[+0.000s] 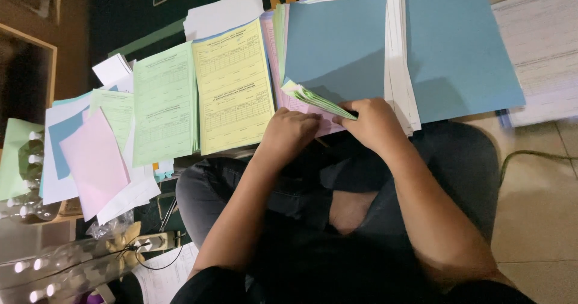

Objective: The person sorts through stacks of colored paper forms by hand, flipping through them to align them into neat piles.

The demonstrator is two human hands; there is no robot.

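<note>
Head view: a person sits cross-legged over spread paper forms, both hands at the near edge of one stack
Fanned sheets [316, 99]: a thin bundle of green, white and pink leaves, lifted at the corner of the pink stack [283, 102], just below the blue sheet [337, 45]
Right hand [373, 120]: fingers curled closed, pinching the fanned sheets at their near corner
Left hand [289, 132]: curled, knuckles up, resting on the pink stack beside the bundle; whether it grips a leaf I cannot tell
Doing it well: likely best to keep the pinch at the corner, peel one leaf at a time, and press the stack flat so it does not slide
Yellow form [233, 87]: flat, just left of the pink stack
Green form [164, 105]: flat, left of the yellow form, edges touching
Pink sheet [93, 159]: loose, tilted, far left
</note>
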